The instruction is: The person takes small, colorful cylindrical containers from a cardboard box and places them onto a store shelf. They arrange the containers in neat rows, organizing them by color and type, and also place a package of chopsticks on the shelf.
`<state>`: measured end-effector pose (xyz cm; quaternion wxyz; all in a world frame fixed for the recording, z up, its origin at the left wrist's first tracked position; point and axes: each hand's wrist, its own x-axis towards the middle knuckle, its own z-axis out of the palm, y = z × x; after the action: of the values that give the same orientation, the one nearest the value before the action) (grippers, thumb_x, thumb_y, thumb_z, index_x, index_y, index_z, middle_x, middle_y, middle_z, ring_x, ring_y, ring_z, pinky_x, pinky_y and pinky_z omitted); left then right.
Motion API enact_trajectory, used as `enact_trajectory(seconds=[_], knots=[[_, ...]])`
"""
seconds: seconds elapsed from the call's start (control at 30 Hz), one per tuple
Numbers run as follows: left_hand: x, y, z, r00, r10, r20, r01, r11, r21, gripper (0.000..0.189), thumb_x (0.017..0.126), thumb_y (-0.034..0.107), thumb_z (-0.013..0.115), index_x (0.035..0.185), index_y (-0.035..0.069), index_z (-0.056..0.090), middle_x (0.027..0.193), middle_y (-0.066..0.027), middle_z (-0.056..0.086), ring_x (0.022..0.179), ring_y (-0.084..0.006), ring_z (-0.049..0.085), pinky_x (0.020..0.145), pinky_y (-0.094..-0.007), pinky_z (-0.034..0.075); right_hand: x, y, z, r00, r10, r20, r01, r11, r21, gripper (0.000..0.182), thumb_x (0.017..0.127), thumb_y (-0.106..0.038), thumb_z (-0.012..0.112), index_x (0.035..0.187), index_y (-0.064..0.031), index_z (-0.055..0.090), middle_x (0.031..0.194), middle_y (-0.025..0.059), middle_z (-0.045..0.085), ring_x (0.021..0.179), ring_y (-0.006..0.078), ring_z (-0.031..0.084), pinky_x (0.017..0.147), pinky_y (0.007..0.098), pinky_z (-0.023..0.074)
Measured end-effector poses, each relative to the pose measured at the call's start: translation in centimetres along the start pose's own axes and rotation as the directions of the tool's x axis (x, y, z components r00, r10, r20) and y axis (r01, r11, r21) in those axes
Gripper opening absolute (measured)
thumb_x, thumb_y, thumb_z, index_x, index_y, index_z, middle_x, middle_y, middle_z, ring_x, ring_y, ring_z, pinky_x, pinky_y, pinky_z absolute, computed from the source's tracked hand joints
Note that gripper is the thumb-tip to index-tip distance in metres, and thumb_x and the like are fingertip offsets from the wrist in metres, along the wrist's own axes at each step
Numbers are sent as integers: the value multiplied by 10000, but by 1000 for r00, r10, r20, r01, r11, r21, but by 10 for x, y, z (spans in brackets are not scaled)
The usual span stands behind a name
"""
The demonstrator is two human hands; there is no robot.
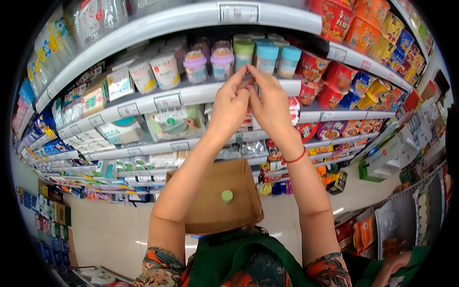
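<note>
My left hand point(231, 97) and my right hand point(267, 97) are raised in front of the shelf, with their index fingertips meeting. The fingertips are at the lower part of a green-lidded container point(244, 52); whether they touch it is unclear. To its right stand blue-lidded containers point(266, 59), and to its left purple-lidded cups point(222, 62). Below my forearms sits an open cardboard box point(215, 215) with one small item with a green lid point(227, 196) in it. A red cord circles my right wrist.
White printed paper cups point(165, 71) stand further left on the shelf. Red instant noodle tubs point(312, 67) are at the right. Price-tag rails point(200, 94) jut out along the shelf edges. Another person's hand point(398, 262) shows at the lower right, near a display rack.
</note>
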<state>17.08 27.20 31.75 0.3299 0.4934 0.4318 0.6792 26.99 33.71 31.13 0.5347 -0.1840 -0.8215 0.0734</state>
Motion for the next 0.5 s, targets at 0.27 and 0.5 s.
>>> enact_trajectory(seconds=[0.27, 0.5], knots=[[-97, -95, -50, 996, -42, 78, 32, 992, 124, 549, 916, -93, 414, 1456, -8, 371, 1439, -135, 465, 1325, -236, 466, 1072, -329, 385, -120, -14, 12, 949, 232, 214, -263, 956, 130, 396, 845, -43, 634, 1236, -8, 581, 1135, 215, 638, 1057, 379, 604, 905, 420, 488], [-173, -185, -77, 935, -356, 0, 349, 916, 200, 494, 933, -62, 455, 1417, 37, 458, 1389, -123, 528, 1270, -236, 527, 1015, -308, 444, -237, -7, 69, 784, 446, 432, -531, 842, 94, 392, 823, -57, 660, 1205, -2, 593, 1121, 207, 650, 1029, 365, 630, 878, 402, 506]])
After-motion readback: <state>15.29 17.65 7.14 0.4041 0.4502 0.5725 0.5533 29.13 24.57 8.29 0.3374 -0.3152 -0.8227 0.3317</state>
